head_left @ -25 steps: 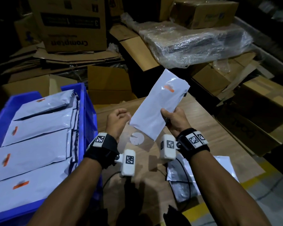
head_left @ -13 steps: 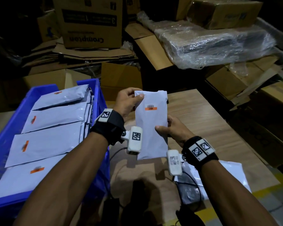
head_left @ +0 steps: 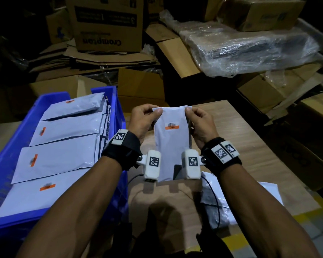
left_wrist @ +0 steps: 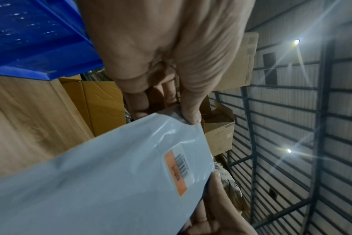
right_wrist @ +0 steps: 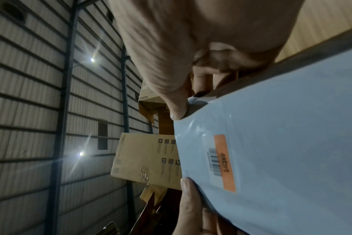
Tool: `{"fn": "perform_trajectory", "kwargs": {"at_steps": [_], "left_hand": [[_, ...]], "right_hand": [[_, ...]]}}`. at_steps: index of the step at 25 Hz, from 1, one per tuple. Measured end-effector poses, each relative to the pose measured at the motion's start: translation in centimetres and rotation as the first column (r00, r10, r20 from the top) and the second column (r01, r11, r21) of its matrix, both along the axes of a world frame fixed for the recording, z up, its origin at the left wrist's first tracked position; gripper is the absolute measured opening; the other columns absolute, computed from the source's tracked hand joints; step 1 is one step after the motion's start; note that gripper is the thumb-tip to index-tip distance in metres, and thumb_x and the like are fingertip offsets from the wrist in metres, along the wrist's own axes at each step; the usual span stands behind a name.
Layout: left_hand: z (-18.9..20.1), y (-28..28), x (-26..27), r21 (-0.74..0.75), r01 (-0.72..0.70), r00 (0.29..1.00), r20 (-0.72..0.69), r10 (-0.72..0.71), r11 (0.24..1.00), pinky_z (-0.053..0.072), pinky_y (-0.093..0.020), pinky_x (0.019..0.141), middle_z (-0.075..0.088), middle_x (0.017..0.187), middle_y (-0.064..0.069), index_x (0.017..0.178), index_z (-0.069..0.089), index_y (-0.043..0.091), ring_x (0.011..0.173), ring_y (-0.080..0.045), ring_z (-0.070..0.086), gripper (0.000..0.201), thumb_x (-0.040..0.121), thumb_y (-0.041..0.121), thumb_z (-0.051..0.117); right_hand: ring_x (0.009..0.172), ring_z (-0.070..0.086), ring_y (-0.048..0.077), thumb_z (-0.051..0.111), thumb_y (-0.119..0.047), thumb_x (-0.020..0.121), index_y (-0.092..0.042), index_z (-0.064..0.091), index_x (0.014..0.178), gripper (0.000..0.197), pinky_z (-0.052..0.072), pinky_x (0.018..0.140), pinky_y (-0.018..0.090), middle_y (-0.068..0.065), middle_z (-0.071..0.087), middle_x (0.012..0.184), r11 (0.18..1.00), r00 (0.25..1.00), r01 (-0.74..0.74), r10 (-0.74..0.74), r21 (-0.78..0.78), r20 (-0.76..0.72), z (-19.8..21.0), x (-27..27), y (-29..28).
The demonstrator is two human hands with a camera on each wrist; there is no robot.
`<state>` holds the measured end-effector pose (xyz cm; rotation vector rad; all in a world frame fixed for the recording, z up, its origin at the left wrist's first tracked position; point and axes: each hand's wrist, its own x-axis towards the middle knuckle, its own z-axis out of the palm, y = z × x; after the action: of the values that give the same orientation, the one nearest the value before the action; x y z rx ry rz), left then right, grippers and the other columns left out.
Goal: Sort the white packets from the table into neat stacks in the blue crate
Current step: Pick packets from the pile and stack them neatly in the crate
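The flat white plastic packet with an orange barcode label [head_left: 172, 138] hangs upright over the wooden table [head_left: 250, 146], pinched at its top corners by the left hand [head_left: 144, 121] and right hand [head_left: 200, 123]. Best keep it taut, label up, and lay it square on the rows in the blue plastic crate [head_left: 119, 116].

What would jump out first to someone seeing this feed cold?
First, the white packet held upright over the wooden table, the left hand and right hand each pinching a top corner, its orange barcode label facing the camera. Next, the blue crate at the left, filled with overlapping white packets. Behind, a pile of cardboard boxes and a plastic-wrapped bundle.
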<state>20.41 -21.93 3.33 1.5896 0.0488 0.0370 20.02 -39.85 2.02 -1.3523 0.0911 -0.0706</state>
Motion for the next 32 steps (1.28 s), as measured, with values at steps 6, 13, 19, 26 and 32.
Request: {"fn": "perform_trajectory", "kwargs": {"at_steps": [6, 13, 19, 26, 32], "left_hand": [[-0.5, 0.3, 0.0, 0.001, -0.055, 0.998, 0.002, 0.055, 0.998, 0.054, -0.040, 0.073, 0.071, 0.083, -0.005, 0.085, 0.071, 0.017, 0.079, -0.020, 0.065, 0.006, 0.090, 0.018, 0.068], [0.2, 0.5, 0.4, -0.061, -0.144, 0.989, -0.033, 0.142, 0.988, 0.052, -0.034, 0.066, 0.067, 0.075, 0.001, 0.083, 0.068, 0.016, 0.071, -0.015, 0.062, 0.011, 0.093, 0.013, 0.063], [1.0, 2.5, 2.0, -0.159, -0.260, 0.965, -0.058, 0.254, 0.952, 0.049, -0.031, 0.064, 0.062, 0.078, -0.005, 0.086, 0.062, 0.013, 0.069, -0.018, 0.057, 0.010, 0.095, 0.012, 0.059], [1.8, 5.7, 1.7, -0.109, -0.278, 0.959, -0.081, 0.270, 0.954, 0.058, -0.031, 0.058, 0.063, 0.085, -0.008, 0.084, 0.057, 0.012, 0.073, -0.019, 0.065, 0.012, 0.095, 0.006, 0.057], [2.8, 8.3, 0.8, -0.017, -0.355, 0.932, -0.080, 0.353, 0.935, 0.055, -0.029, 0.051, 0.062, 0.097, -0.013, 0.108, 0.051, 0.008, 0.076, -0.020, 0.068, 0.024, 0.089, -0.007, 0.055]], "right_hand": [[0.049, 0.056, 0.006, 0.058, -0.011, 0.097, -0.008, 0.065, 0.083, 0.016, 0.044, 0.046, 0.018, 0.000, 0.063, 0.065, 0.991, 0.997, 0.068, -0.062, 0.114, -0.055, 0.2, -0.2, 1.0], [0.077, 0.065, 0.014, 0.065, -0.019, 0.094, -0.019, 0.063, 0.109, 0.016, 0.051, 0.061, 0.027, -0.004, 0.071, 0.092, 0.988, 0.982, -0.157, 0.156, -0.004, -0.110, -1.8, -0.3, 0.0], [0.099, 0.071, 0.026, 0.071, 0.004, 0.084, -0.009, 0.063, 0.117, 0.037, 0.059, 0.085, 0.037, 0.012, 0.072, 0.113, 0.876, 0.890, -0.444, 0.407, -0.189, -0.204, -4.2, -3.1, -0.4], [0.068, 0.067, 0.021, 0.071, -0.001, 0.084, -0.003, 0.063, 0.098, 0.016, 0.056, 0.059, 0.029, 0.004, 0.073, 0.076, 0.975, 0.945, -0.208, 0.181, -0.073, -0.271, -4.4, -3.4, -1.8], [0.087, 0.068, 0.026, 0.070, 0.004, 0.076, -0.012, 0.053, 0.128, 0.057, 0.060, 0.080, 0.041, 0.012, 0.070, 0.105, 0.920, 0.947, -0.024, 0.146, 0.392, -0.284, -4.2, -3.2, -1.3]]}}
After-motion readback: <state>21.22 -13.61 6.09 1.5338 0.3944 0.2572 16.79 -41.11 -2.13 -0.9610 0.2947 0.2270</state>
